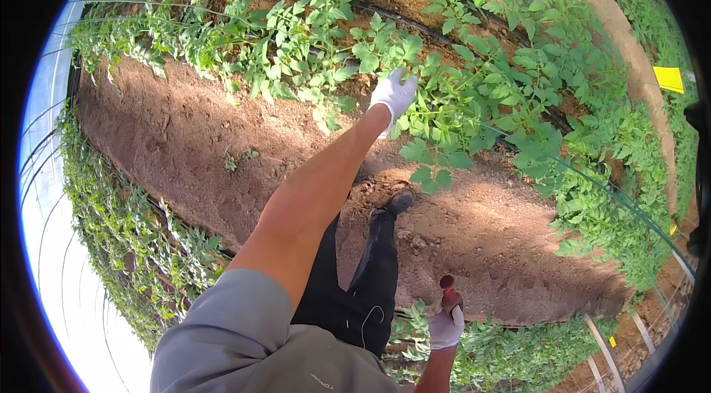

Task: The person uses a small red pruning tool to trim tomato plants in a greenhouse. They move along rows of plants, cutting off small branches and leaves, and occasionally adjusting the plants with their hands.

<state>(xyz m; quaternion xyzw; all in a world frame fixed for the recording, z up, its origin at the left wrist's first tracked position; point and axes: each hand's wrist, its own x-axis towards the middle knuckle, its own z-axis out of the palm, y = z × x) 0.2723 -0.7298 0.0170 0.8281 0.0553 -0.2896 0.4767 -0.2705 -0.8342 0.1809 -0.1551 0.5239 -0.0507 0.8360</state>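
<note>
My left hand (394, 96), in a white glove, reaches in among the leaves of a tomato plant (439, 110). Its fingertips are partly lost in the foliage, so whether they grip a stem or leaf cannot be seen. Low in the picture, my right hand (446, 331), also gloved in white, is closed around a dark red hand-held tool (451, 296). The tool has a small round head pointing away from me; its exact kind is unclear. Bare soil of the path (222, 132) lies beneath and between my hands.
A black drip irrigation hose (389, 14) runs through the planted row. A green cord (600, 185) stretches along the plants at right. More plants (128, 226) line the path's other side. A yellow card (668, 79) hangs at far right. My shoe (400, 201) stands on the soil.
</note>
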